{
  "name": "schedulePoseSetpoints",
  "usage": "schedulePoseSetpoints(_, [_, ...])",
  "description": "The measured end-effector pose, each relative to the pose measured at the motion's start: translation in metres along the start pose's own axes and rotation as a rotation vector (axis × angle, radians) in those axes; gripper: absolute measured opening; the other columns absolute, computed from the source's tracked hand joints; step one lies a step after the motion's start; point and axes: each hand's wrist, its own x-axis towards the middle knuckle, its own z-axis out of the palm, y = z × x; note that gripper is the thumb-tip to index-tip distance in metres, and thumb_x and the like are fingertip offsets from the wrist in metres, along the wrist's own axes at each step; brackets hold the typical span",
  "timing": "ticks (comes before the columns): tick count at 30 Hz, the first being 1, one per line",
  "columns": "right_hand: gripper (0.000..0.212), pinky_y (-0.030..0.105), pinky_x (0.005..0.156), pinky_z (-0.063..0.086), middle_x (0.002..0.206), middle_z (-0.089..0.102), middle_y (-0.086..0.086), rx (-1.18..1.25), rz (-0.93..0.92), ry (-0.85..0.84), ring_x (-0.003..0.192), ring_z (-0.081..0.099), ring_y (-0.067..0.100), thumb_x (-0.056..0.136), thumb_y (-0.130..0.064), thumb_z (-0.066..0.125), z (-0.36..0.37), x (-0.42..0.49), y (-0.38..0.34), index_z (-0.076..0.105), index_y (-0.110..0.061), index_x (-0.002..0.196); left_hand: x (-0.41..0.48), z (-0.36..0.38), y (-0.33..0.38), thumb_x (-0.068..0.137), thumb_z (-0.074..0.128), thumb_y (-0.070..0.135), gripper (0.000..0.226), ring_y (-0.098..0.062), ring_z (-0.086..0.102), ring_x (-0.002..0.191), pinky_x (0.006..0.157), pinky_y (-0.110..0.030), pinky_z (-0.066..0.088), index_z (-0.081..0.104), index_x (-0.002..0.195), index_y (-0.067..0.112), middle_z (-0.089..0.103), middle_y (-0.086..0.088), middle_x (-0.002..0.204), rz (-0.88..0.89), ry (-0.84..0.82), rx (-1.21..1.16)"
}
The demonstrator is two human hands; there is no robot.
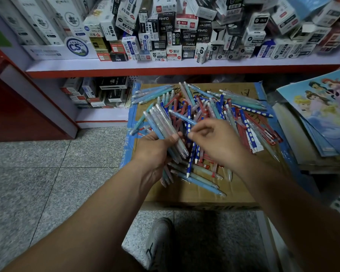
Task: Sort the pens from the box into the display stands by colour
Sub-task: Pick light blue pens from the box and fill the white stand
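Cardboard served as the sorting table: a flat brown box point(194, 195) on the tiled floor carried a loose heap of pens point(234, 114), with dark blue dotted ones, red ones and pale pastel ones crossed over each other. The left hand point(155, 150) gripped a bundle of pale pens point(165, 124), fingers and thumb curled round it, the barrels fanning up and away from the palm over the near left part of the heap. The right hand point(218, 142) hovered just beside it, its curled fingers apparently pinching one pale blue pen point(182, 116) by its end, the far end pointing up and left. By my reading, the step in hand was gathering one colour family; no display stand showed anywhere in view. The next move likely called for laying that pen into the bundle parallel with the rest, without loosening the left grip, since smooth barrels could slip and scatter.
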Motion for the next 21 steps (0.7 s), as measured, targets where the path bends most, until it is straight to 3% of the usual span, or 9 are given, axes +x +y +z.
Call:
schedulePoseSetpoints(3, [0.009,0.032,0.077,0.058,0.092,0.067,-0.015,-0.219,-0.107,0.204,0.082,0.063,0.001,0.091,-0.027,0.069,-0.004,0.026,0.007,0.070,-0.028,0.099,0.001,-0.002,-0.001,0.092,0.064,0.003,0.021,-0.028,0.071,0.096,0.078,-0.040,0.061,0.070,0.112,0.001,0.074,-0.015,0.105,-0.014,0.015,0.024])
schedulePoseSetpoints(7, [0.022,0.037,0.082,0.057,0.097,0.070,-0.006,-0.382,-0.146,0.178,0.085,0.065,0.010,0.088,-0.024,0.074,0.003,0.046,0.011,0.070,-0.021,0.109,0.001,-0.003,-0.001,0.092,0.064,0.004,0.021,-0.028,0.072,0.093,0.076,-0.040,0.061,0.069,0.112,0.000,0.075,-0.015,0.102,-0.025,0.005,0.024])
schedulePoseSetpoints(11, [0.019,0.041,0.080,0.058,0.099,0.071,0.000,-0.434,-0.108,0.158,0.087,0.066,0.019,0.089,-0.023,0.073,0.009,0.047,0.012,0.070,-0.020,0.107,0.001,-0.002,0.000,0.092,0.064,0.003,0.020,-0.027,0.072,0.087,0.076,-0.040,0.062,0.069,0.110,-0.001,0.075,-0.015,0.099,-0.012,-0.010,0.034])
schedulePoseSetpoints(16, [0.013,0.035,0.071,0.059,0.087,0.068,-0.011,-0.196,-0.044,0.211,0.079,0.068,0.009,0.091,-0.018,0.067,0.002,0.043,0.006,0.066,-0.028,0.100,0.000,0.002,0.002,0.091,0.065,0.003,0.012,-0.027,0.073,0.091,0.076,-0.040,0.061,0.072,0.101,0.006,0.077,-0.010,0.098,0.019,-0.015,0.070])
schedulePoseSetpoints(19, [0.021,0.025,0.065,0.050,0.083,0.068,-0.001,0.064,0.007,0.184,0.078,0.067,0.010,0.092,-0.014,0.065,-0.015,0.024,-0.011,0.065,-0.023,0.111,-0.006,0.015,0.004,0.091,0.065,0.003,0.010,-0.026,0.072,0.079,0.066,-0.037,0.061,0.073,0.093,0.007,0.076,-0.009,0.089,0.061,-0.066,0.083])
schedulePoseSetpoints(21, [0.027,0.025,0.064,0.051,0.080,0.066,0.004,0.141,0.014,0.127,0.076,0.067,0.013,0.094,-0.011,0.064,-0.032,0.000,-0.018,0.060,-0.020,0.120,-0.014,0.030,0.003,0.091,0.064,0.003,0.011,-0.025,0.070,0.073,0.064,-0.038,0.060,0.073,0.093,0.007,0.075,-0.010,0.084,0.077,-0.134,0.077])
